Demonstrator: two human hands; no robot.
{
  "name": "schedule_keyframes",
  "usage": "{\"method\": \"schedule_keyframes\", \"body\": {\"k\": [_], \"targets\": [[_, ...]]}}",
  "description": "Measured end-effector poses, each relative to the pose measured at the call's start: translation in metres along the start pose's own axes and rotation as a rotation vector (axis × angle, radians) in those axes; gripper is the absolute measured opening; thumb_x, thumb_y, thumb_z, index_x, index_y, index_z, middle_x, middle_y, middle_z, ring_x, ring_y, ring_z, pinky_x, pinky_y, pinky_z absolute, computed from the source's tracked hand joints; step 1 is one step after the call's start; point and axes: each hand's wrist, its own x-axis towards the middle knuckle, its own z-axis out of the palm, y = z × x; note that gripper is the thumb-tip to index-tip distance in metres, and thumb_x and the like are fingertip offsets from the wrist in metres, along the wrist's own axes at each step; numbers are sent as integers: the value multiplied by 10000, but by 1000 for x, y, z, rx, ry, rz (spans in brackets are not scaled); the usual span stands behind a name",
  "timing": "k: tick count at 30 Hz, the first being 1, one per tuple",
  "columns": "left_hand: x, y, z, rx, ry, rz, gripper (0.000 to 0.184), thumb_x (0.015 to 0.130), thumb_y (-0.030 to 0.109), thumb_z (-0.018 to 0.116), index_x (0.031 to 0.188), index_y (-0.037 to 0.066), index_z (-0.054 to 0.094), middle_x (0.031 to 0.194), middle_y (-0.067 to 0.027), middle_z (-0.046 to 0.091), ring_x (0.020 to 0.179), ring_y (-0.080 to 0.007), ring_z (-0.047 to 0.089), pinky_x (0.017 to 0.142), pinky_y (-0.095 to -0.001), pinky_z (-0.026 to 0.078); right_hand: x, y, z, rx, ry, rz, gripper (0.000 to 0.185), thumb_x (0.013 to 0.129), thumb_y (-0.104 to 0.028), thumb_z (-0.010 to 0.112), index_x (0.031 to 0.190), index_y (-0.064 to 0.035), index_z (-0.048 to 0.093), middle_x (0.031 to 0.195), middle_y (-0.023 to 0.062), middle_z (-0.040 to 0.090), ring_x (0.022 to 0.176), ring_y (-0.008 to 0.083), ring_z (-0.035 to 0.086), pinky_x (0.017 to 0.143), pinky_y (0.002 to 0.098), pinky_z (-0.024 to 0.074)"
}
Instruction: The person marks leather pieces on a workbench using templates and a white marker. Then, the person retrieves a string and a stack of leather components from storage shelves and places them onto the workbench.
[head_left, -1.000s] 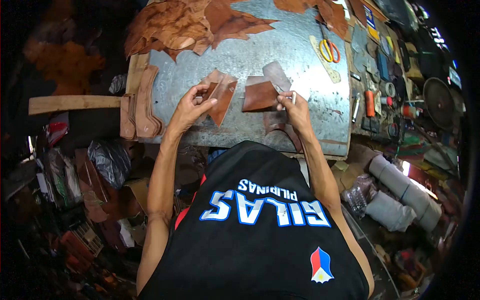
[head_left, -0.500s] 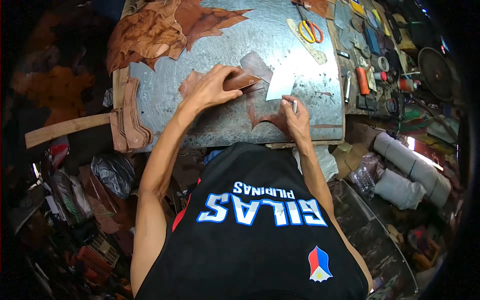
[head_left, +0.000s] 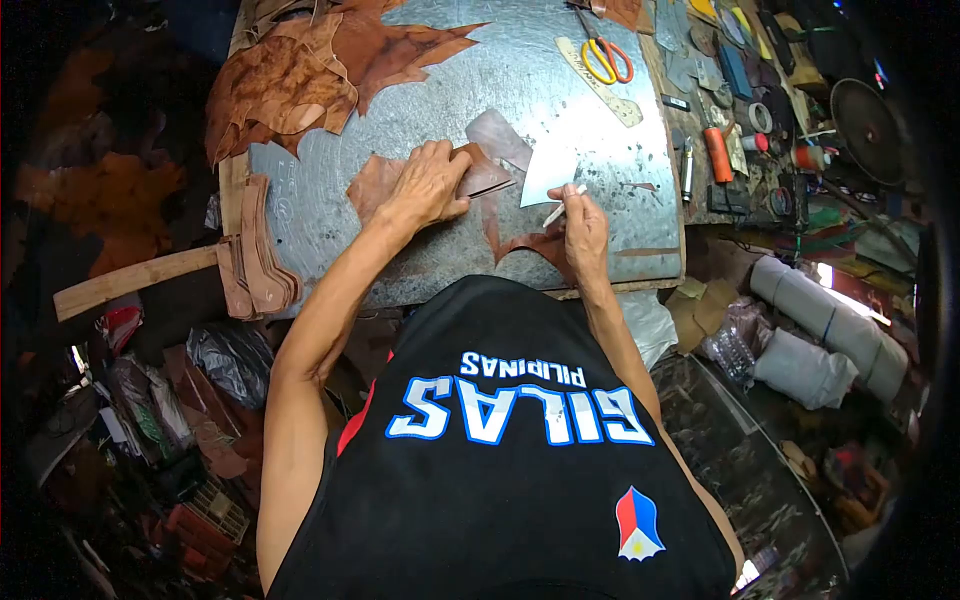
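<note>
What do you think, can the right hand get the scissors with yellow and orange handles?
Probably yes: the scissors' handles look uncovered and nothing seems to block the right hand. It holds a thin, pale stick-like tool, so may need to put that down.

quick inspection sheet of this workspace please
Surface: metal tabletop, scratched and spotted
Job's things: leather piece, pale sheet to its right, pale pen-like tool
Clutter: scissors overlapping a yellowish template; leather hides at upper left; orange cylinder at right
Hands: left hand on the leather piece; right hand gripping the pen-like tool
Cables: nothing seen for certain; edges are dark
Surroundings: wrapped rolls right, black plastic bag left
</note>
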Motion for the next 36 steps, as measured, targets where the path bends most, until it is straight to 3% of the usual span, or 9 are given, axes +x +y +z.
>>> {"method": "schedule_keyframes", "body": {"k": [5, 7, 8, 16, 25, 28, 32, 34, 36], "targets": [[-1, -1, -6, -151, -6, -132, 470, 715, 245, 705, 1080, 6, 530, 985, -196, 523, 947, -376, 564, 821, -442, 470, 13, -20, 11, -81, -32, -23, 327, 974, -296, 543, 978, -2, 685, 706, -20, 554, 621, 48, 457, 535, 223, 376], [1, -6, -4, -192, -6, -168, 477, 721, 254, 693, 1091, -10, 548, 1000, -207, 545, 958, -375, 572, 833, -438, 472, 23, 2, 17, -85, -65, -242, 255, 956, -249, 574, 974, -22, 691, 685, -23, 546, 608, 51, 460, 529, 223, 375], [1, -8, -2, -231, -7, -205, 487, 726, 263, 681, 1102, -25, 567, 1015, -218, 567, 969, -375, 580, 846, -434, 474, 29, 15, 17, -123, -111, -253, 202, 923, -191, 604, 993, -24, 693, 698, 11, 604, 595, 68, 484, 535, 238, 402], [2, -9, -7, -257, -8, -235, 453, 743, 248, 649, 1079, -56, 639, 1024, -238, 626, 958, -369, 612, 856, -409, 482, 42, 15, 43, -341, -120, -415, 250, 887, -195, 602, 1024, -12, 702, 798, 170, 699, 520, 159, 551, 529, 312, 456], [4, -9, -10, -286, -9, -228, 446, 757, 257, 631, 1082, -46, 661, 1020, -228, 637, 962, -367, 620, 858, -404, 487, 50, 26, 42, -338, -210, -389, 225, 896, -179, 591, 992, -13, 707, 651, 134, 647, 500, 127, 519, 483, 292, 422], [5, -9, -14, -269, -44, -240, 441, 756, 253, 626, 1084, -38, 662, 1036, -234, 633, 974, -369, 618, 868, -405, 486, 46, 27, 47, -194, -110, -404, 212, 895, -182, 597, 974, -19, 708, 609, 114, 611, 499, 113, 501, 472, 285, 410], [3, -12, -5, -299, 3, -215, 420, 748, 247, 618, 1054, -36, 672, 1030, -247, 629, 966, -387, 614, 870, -417, 483, 51, 27, 41, -371, -149, -389, 203, 897, -179, 602, 975, -24, 708, 609, 91, 607, 512, 102, 508, 486, 279, 421], [3, -14, -5, -305, 50, -186, 399, 743, 239, 611, 1024, -36, 682, 1010, -254, 630, 950, -397, 615, 863, -423, 484, 52, 29, 43, -358, -89, -499, 205, 915, -184, 592, 985, -30, 708, 621, 67, 620, 512, 101, 511, 489, 277, 429], [4, -15, -2, -309, 26, -198, 400, 742, 240, 612, 1024, -34, 682, 1009, -248, 633, 947, -392, 617, 861, -423, 483, 49, 25, 38, -319, -165, -404, 211, 926, -185, 580, 992, -30, 706, 668, 59, 645, 548, 100, 530, 517, 269, 441]]}}
